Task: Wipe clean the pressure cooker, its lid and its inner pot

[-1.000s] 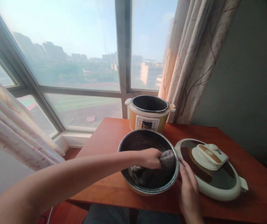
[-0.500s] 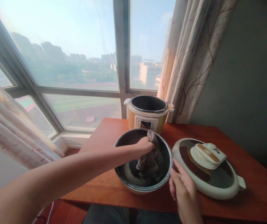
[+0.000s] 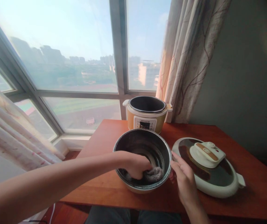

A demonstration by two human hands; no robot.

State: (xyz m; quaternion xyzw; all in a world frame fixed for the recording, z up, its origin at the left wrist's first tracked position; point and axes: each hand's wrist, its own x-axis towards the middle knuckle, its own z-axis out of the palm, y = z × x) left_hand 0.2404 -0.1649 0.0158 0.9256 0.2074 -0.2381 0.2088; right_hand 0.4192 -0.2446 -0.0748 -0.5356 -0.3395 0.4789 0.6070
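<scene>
A dark inner pot point(image 3: 147, 144) stands on the red-brown table point(image 3: 252, 149) in front of me. My left hand point(image 3: 135, 165) reaches down inside it and is closed on a grey cloth point(image 3: 154, 175), which it presses against the pot's near inside wall. Against the pot's right outer side rests my right hand point(image 3: 185, 183), its fingertips at the rim.
A yellow electric cooker base point(image 3: 146, 113) stands open behind the pot, by the window. Its white and brown lid point(image 3: 208, 166) lies flat on the table to the right. Curtains point(image 3: 189, 56) hang at both sides, and a grey wall runs along the right.
My left hand has taken the cloth from the pot's right wall, up toward the far rim, then down to the near bottom. My right hand stays at the pot's right side.
</scene>
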